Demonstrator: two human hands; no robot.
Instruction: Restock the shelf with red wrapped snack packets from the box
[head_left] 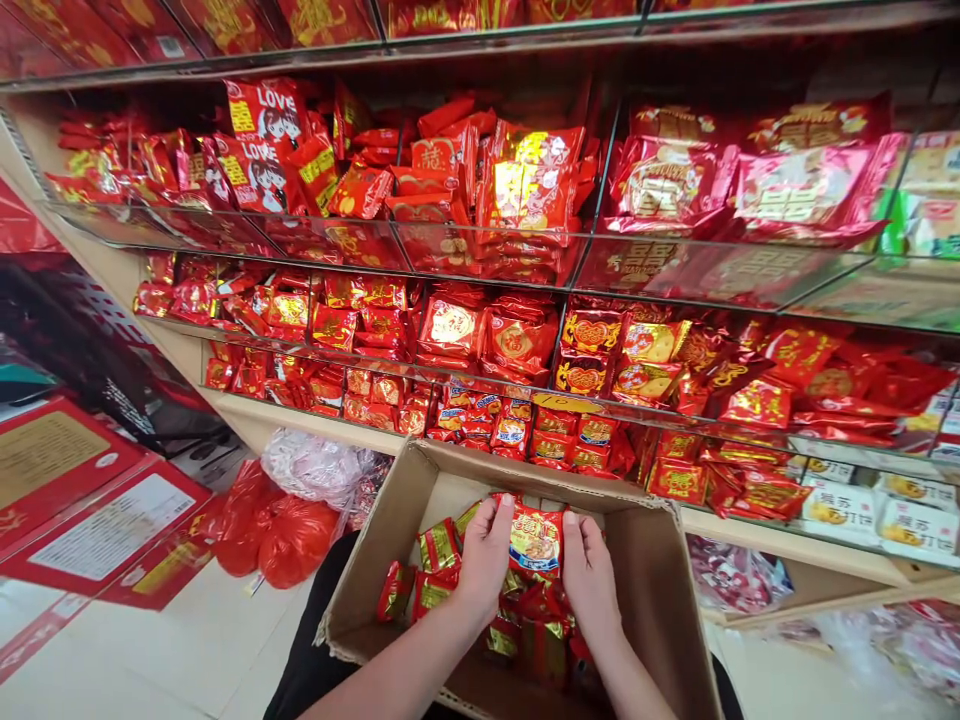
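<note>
Between my two hands a red snack packet [535, 543] with gold lettering and a blue lower edge is held face up. My left hand [486, 560] pinches its left side, thumb on top. On its right side my right hand [591, 575] grips the edge, also closed. Both hands are inside an open cardboard box [637, 530] resting on my lap. Under them, several red and gold wrapped packets [441, 548] lie loose in the box, partly hidden by my arms.
Shelves of red wrapped snacks [529, 190] with clear front edges [495, 250] rise just beyond the box. Red plastic bags [292, 535] and a clear bag [315, 462] lie on the floor at left, beside red cartons [97, 520]. White packets [847, 510] fill the lower right shelf.
</note>
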